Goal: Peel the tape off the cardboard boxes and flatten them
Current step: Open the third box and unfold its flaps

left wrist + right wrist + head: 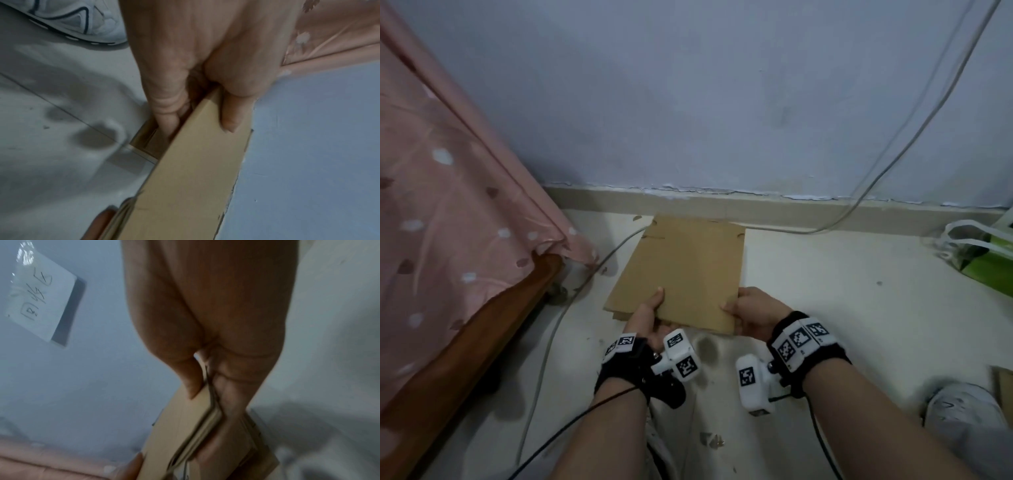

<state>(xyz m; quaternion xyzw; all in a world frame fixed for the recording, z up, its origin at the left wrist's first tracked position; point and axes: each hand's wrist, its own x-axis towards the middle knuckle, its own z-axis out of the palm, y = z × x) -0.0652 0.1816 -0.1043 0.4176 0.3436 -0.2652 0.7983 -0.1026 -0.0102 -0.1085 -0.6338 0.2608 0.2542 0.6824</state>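
A flattened brown cardboard box [681, 270] lies tilted above the pale floor, its far edge near the wall skirting. My left hand [650, 315] grips its near left corner, thumb on top and fingers underneath. My right hand [751, 317] grips the near right corner the same way. In the left wrist view the thumb [232, 113] presses the top face of the cardboard [185, 186] while fingers curl below. The right wrist view shows the thumb [191, 379] on top of the layered cardboard edge [197, 434]. No tape shows.
A bed with a pink cover [448, 205] and wooden frame stands at the left. A grey cable [876, 178] hangs down the wall and runs along the floor. A green and white bag [983, 253] sits at the right. White shoes [962, 414] are near my arms.
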